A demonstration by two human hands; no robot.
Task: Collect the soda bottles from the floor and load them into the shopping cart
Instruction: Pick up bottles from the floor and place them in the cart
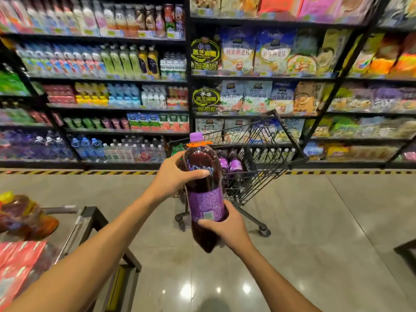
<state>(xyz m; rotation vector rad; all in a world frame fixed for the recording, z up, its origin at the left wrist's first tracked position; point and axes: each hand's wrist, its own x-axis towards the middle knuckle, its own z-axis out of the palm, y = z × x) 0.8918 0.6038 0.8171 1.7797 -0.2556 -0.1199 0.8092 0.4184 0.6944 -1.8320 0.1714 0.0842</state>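
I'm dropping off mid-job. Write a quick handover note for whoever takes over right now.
Hands: left hand grips the soda bottle high on its body; right hand grips it low.
Bottle: held in the air in front of the shopping cart, not yet in.
Done: at least two purple-labelled bottles stand in the cart.
Left: load this one. No bottles show on the floor in this view.

The fingers of the left hand (177,176) pass out of sight behind the bottle (203,183). The right hand (225,224) covers part of its label, whose print is too small to read. Bottle and left hand hide the cart (258,140)'s near side. The bottles (234,164) inside show only partly. Shelf goods (126,61) are blurred. The left edge cuts off a yellow-capped bottle (20,212) and red packs (18,262). The right edge cuts off a dark frame (407,251).
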